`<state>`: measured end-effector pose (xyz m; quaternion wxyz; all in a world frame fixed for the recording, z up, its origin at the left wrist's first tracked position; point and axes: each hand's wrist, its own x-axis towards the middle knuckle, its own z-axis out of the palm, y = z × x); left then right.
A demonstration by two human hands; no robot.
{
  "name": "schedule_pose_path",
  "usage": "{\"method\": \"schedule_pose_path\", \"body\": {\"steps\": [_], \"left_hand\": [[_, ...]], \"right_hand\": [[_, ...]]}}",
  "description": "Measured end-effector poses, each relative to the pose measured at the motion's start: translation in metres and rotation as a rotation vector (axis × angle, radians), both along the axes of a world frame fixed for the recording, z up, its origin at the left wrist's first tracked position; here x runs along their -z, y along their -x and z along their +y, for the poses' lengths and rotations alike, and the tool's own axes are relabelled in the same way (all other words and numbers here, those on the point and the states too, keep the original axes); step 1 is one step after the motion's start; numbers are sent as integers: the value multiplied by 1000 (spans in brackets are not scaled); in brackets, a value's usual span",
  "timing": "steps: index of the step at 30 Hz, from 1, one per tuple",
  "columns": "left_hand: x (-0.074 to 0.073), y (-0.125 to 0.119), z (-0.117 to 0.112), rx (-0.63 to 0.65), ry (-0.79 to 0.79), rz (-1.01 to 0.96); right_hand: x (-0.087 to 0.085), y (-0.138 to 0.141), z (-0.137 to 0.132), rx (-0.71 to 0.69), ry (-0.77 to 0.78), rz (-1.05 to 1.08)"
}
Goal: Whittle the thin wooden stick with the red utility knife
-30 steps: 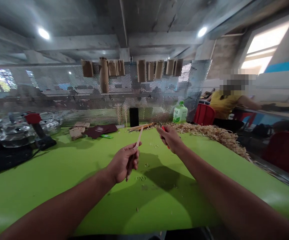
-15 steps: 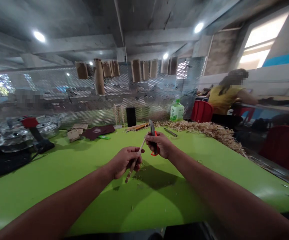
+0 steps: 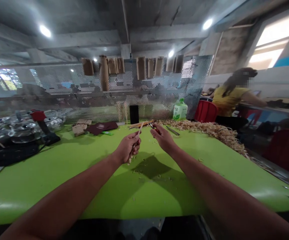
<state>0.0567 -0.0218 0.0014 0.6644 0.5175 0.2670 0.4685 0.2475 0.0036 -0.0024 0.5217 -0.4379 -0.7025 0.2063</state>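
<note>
My left hand (image 3: 127, 148) is closed around a thin pale wooden stick (image 3: 140, 129). The stick's upper end points up and away, and its lower end shows under my fingers. To the right and slightly apart, my right hand (image 3: 164, 138) grips a utility knife (image 3: 156, 129) with a red-and-black handle. Most of the knife is hidden by my fingers, and its blade is hard to make out. Thin wood shavings (image 3: 159, 176) lie on the green table (image 3: 104, 196) below both hands.
A heap of shavings (image 3: 209, 128) runs along the right edge. At the back stand a green bottle (image 3: 180, 109) and a black phone-like slab (image 3: 134, 114). Brown packets (image 3: 101, 128) lie back left, near metal pots (image 3: 21, 128). A person in yellow (image 3: 230, 98) sits at right.
The knife has tipped forward and moved away from the stick, so its blade no longer stands upright. My left hand has risen slightly with the stick. The view has shifted a little left.
</note>
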Motion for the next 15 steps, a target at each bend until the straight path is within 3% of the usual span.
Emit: {"method": "schedule_pose_path", "body": {"steps": [5, 10, 15], "left_hand": [[-1, 9, -3, 12, -17, -59], [-1, 9, -5, 31, -113, -44], [-1, 8, -7, 63, -97, -54]], "right_hand": [[5, 5, -6, 103, -117, -338], [6, 10, -13, 73, -152, -453], [6, 14, -18, 31, -238, -535]]}}
